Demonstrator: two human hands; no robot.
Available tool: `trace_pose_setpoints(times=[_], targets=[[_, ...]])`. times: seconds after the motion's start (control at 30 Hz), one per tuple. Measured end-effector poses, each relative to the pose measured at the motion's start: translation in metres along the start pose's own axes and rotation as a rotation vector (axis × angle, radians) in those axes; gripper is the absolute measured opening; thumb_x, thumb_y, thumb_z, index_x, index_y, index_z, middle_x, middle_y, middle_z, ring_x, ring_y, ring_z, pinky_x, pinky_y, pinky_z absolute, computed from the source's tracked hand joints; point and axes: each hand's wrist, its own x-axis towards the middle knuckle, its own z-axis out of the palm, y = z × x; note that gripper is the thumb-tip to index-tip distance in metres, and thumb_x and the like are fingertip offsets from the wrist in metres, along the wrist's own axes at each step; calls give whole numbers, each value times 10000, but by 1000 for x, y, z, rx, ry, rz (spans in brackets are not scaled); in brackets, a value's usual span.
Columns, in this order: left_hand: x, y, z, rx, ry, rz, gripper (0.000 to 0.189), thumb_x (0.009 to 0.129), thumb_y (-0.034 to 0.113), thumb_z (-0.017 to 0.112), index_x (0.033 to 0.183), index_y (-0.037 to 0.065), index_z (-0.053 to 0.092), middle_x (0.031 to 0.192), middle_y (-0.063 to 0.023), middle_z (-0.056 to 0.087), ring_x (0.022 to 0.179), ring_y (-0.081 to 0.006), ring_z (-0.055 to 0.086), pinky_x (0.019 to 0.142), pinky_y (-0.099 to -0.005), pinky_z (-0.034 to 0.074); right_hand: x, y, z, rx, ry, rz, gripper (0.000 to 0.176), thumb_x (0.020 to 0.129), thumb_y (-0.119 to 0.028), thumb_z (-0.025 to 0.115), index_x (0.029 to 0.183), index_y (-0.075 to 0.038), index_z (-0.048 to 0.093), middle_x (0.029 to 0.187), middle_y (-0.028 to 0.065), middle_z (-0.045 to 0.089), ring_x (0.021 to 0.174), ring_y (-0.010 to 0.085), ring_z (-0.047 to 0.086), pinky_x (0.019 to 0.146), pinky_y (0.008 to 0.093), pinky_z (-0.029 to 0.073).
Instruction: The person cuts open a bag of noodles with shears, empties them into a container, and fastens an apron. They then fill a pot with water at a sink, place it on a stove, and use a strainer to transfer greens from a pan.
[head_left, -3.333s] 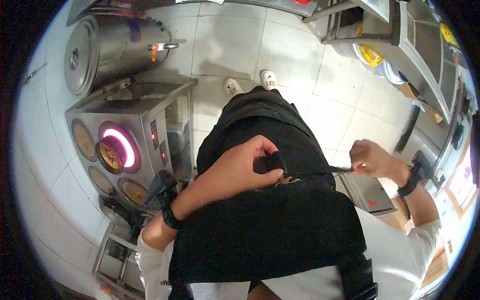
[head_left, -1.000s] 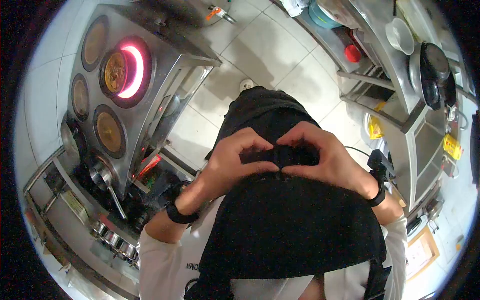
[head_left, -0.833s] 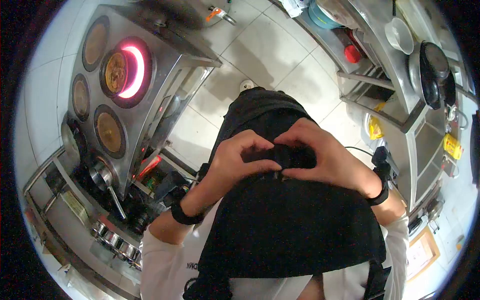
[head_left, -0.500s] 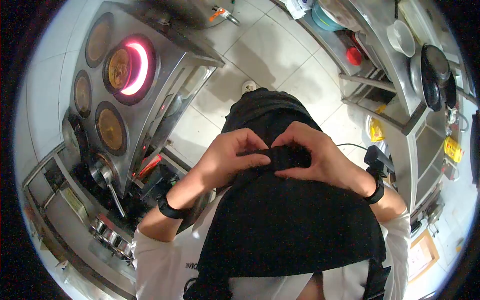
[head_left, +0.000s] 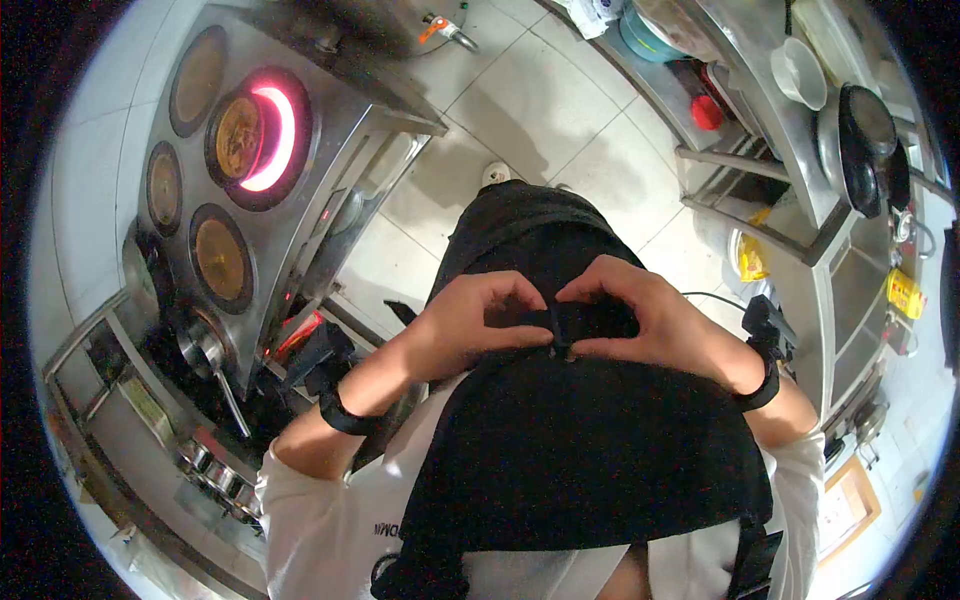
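Note:
A black apron covers my front, and both hands meet over its waist. My left hand pinches a black apron tie, thumb and fingertips closing near the middle. My right hand curves in from the other side, its thumb and fingers closed on the same dark bundle. Black cloth against black apron hides how the tie is looped or knotted. Only a small gap separates the fingertips of the two hands. A black band with a dark block circles each wrist.
On the left stands a steel cooktop with several round plates; one burner glows pink around a brown round piece. A pot sits below it. To the right, a steel shelf carries black pans and a white container. Tiled floor lies ahead.
Both hands have shifted slightly down and right. A thin dark strip now shows upright between the fingertips, and the left wrist has turned so its dark block shows.

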Motion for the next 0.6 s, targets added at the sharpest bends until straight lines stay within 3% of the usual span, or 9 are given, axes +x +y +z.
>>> trace_pose_setpoints(times=[0.07,0.13,0.23,0.5,0.6], targets=[[-1,-2,3,-15,11,42,289,726,180,683,912,0,556,841,-44,577,778,-83,527,694,-229,431,-2,1,-1,-47,-1,-23,387,642,-114,717,989,-28,569,899,74,519,842,182,524,751,275,416],[1,-1,6,324,150,101,371,679,255,716,928,24,566,869,-60,568,805,-116,534,721,-252,431,0,-3,-5,-86,-20,-51,369,645,-117,713,977,-27,577,885,79,520,835,188,527,742,277,417],[1,9,7,350,86,37,431,634,296,738,942,44,574,886,-74,568,827,-156,546,738,-270,435,3,-7,-12,-119,-72,-46,335,649,-124,707,947,-23,594,856,89,522,814,201,533,720,283,420],[2,2,13,461,118,160,420,642,278,732,945,32,575,919,-85,569,852,-181,557,753,-281,440,6,-18,-18,-261,-161,-14,270,662,-117,690,895,-9,606,805,101,528,745,231,544,664,292,430],[2,2,15,461,121,166,403,651,255,725,947,26,574,925,-87,567,860,-180,558,761,-281,440,15,-13,-25,-292,-235,-146,235,681,-130,677,865,-3,601,813,104,533,731,225,551,651,294,436]])
